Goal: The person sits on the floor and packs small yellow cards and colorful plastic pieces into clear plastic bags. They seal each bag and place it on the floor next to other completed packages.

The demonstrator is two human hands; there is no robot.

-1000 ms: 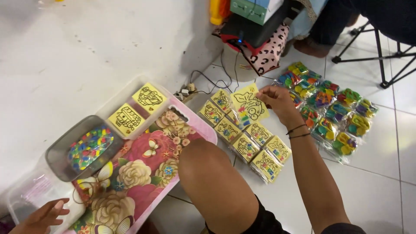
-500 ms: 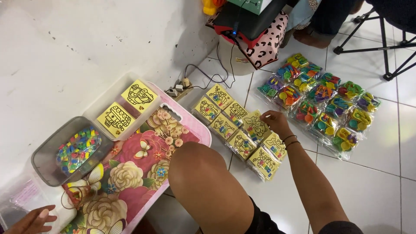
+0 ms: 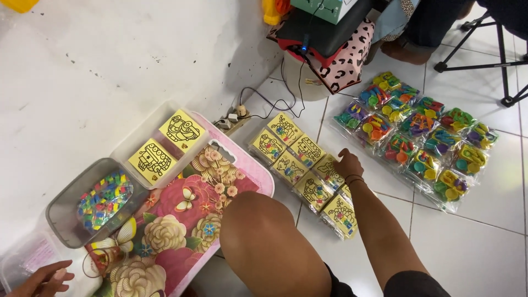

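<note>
Yellow card packets [image 3: 308, 168] laid in rows on the tiled floor [image 3: 484, 236].
The right hand [image 3: 348, 164] is rested on the packet row, fingers curled loosely, nothing gripped. The left hand [image 3: 45, 278], open, is seen by a clear tub [image 3: 22, 258] beside the floral tray [image 3: 181, 231].

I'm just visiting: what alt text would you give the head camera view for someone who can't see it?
Seen from above, a seated person's right hand rests on a row of yellow picture-card packets laid on the white tiled floor. Their left hand lies open beside a floral tray at the lower left. Packets of colourful plastic toys lie further right.
</note>
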